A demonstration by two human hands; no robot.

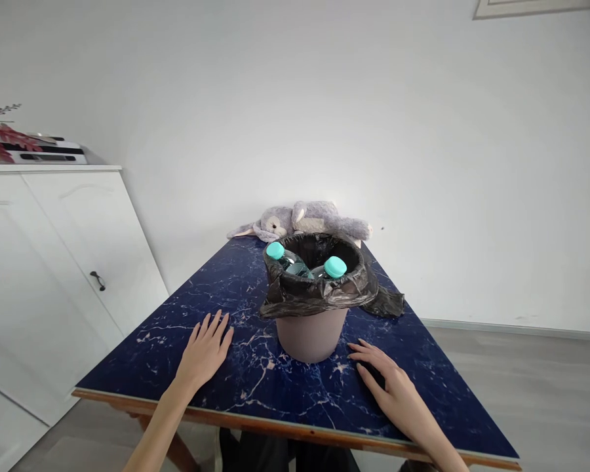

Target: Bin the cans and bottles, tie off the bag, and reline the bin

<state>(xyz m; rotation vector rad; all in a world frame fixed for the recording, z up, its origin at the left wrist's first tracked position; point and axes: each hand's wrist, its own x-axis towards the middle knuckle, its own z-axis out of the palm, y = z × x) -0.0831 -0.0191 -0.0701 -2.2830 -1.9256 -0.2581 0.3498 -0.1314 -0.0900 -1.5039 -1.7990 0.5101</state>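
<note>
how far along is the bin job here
Done: two bottles lie in the bin, and its black liner is folded over the rim. In hand: nothing; the left hand and right hand rest flat on the table beside the bin. Left: the liner is untied and not lifted out.

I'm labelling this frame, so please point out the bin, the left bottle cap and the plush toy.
bin (311,337), head view, on its bare lower wall.
left bottle cap (275,250), head view, on the cap's top.
plush toy (319,216), head view, on its grey body.
</note>
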